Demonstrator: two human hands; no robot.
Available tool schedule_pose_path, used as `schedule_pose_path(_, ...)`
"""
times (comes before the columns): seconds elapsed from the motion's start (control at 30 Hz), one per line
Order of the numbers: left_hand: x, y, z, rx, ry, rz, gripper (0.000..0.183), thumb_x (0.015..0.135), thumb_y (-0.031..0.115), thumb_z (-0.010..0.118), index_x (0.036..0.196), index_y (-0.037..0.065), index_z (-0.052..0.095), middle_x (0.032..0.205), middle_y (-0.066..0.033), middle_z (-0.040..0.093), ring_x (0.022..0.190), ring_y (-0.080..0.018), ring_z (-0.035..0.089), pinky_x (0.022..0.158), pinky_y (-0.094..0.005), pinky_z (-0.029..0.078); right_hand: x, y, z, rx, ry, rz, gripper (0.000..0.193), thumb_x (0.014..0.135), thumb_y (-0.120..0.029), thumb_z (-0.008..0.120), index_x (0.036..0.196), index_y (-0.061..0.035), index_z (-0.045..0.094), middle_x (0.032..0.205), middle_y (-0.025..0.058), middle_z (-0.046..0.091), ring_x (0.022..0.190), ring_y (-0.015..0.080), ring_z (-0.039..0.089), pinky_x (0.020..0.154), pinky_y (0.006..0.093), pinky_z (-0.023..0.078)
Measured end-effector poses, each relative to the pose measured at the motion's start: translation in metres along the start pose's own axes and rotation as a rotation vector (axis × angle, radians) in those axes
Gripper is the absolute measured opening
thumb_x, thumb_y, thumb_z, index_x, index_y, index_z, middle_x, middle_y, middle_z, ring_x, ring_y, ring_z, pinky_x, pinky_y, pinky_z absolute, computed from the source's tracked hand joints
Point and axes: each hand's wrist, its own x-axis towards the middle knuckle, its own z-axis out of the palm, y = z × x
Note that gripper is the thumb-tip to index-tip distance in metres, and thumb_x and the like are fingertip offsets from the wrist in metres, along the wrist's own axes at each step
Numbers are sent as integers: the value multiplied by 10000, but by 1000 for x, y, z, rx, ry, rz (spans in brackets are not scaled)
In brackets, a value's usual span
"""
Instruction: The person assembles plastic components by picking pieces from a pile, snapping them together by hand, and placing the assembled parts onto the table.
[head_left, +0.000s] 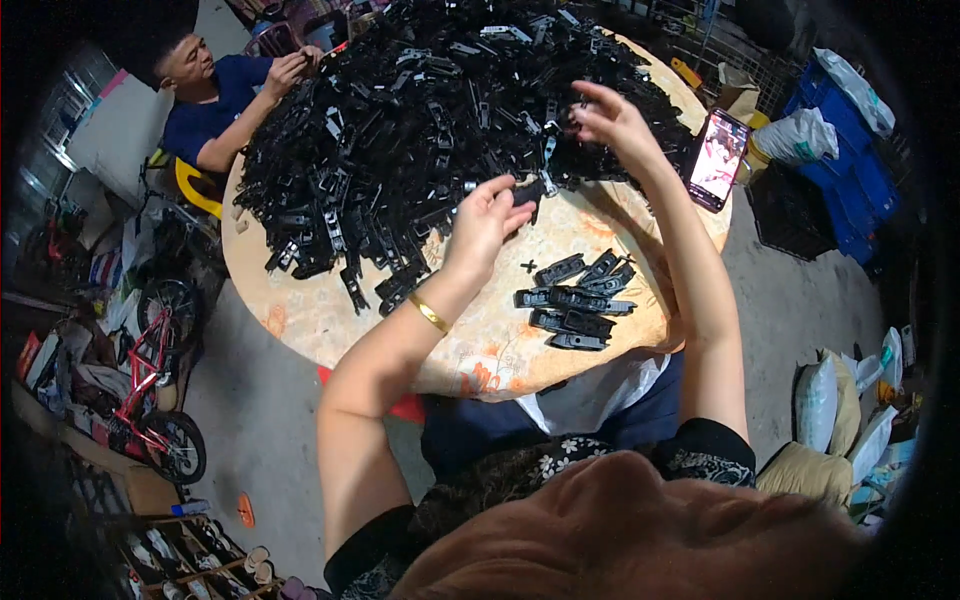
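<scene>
A large heap of black plastic parts (400, 130) covers the far part of the round table. At the heap's near edge my left hand (480, 228) is closed, its fingertips on a black plastic part (526, 194). Farther right, my right hand (612, 122) hangs over the heap with its fingers apart; I make out nothing held in it. A small group of black plastic parts (578, 300) lies in rows on the cloth between my forearms. Beside it is a tiny black cross-shaped piece (528, 266).
The table has a patterned cream cloth (300, 320). At its right edge stands a lit phone (717, 160). Across on the left, a person (225, 105) handles something small. Blue crates (845, 150) and sacks (815, 410) stand right; a red bicycle (150, 370) stands left.
</scene>
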Motion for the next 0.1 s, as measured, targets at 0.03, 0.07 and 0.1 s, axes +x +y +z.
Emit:
schedule_pose_path(0.03,1,1,0,-22,14,20,325,915,92,354,1198,-68,370,1077,-183,503,924,-227,577,790,-272,491,-9,1,4,106,-118,71,460,793,-121,605,1221,-91,439,924,39,575,763,99,556,665,212,482)
schedule_pose_path(0.07,1,3,1,-38,15,25,328,917,93,355,1205,-64,365,1099,-189,487,925,-238,577,789,-282,492,-18,1,9,181,-210,108,456,807,-116,584,1233,-98,423,1005,70,559,858,127,557,687,222,487)
schedule_pose_path(0.1,2,2,-1,-26,4,40,341,916,99,365,1217,-63,352,1116,-179,480,937,-233,572,790,-288,490,-26,1,16,258,-303,146,452,821,-112,564,1245,-106,408,1086,100,543,953,155,559,709,233,493)
